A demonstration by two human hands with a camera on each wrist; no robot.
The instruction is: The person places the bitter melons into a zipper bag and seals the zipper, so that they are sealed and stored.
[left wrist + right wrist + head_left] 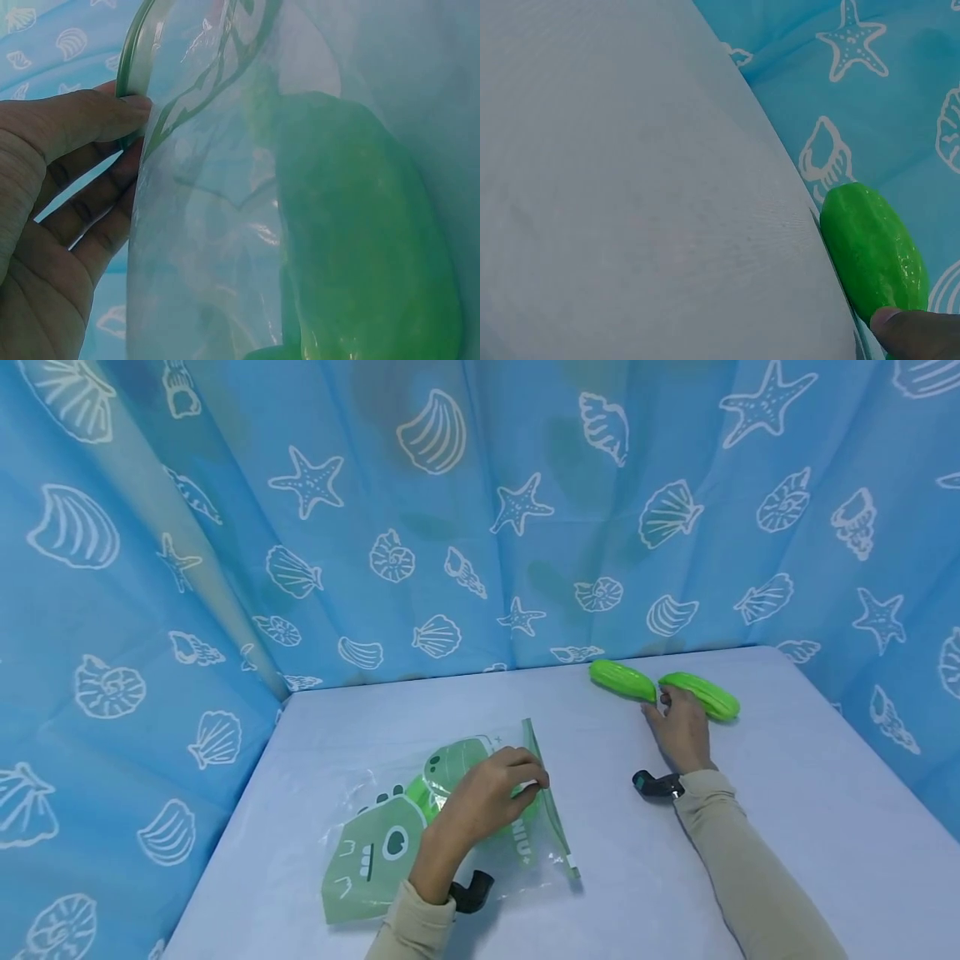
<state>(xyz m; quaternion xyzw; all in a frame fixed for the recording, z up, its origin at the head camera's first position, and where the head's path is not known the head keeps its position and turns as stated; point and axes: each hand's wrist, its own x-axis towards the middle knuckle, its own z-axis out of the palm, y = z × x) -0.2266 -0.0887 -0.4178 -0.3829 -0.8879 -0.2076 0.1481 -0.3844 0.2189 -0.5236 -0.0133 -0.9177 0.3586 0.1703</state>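
A pale lavender surface [787,827] fills the lower part of the head view. A blue curtain [465,510] printed with white starfish and seashells hangs behind it and wraps round both sides. The same curtain [900,97] shows past the surface's edge in the right wrist view.

Zip bag [420,835] lies flat on the table [787,827], near the front-left corner, opening edge toward the table's middle. One toy cucumber [360,225] sits inside the bag, probably a second under it, hard to tell. Left hand [480,806] rests on the bag at its opening edge, thumb and fingers [90,120] pinching the rim. Two more cucumbers lie near the back edge, right of centre, end to end: left cucumber [622,680], right cucumber [701,694]. Right hand [678,731] sits just in front of them, fingertips touching at the gap between the two. Curtain [450,527] stands behind and beside the table.
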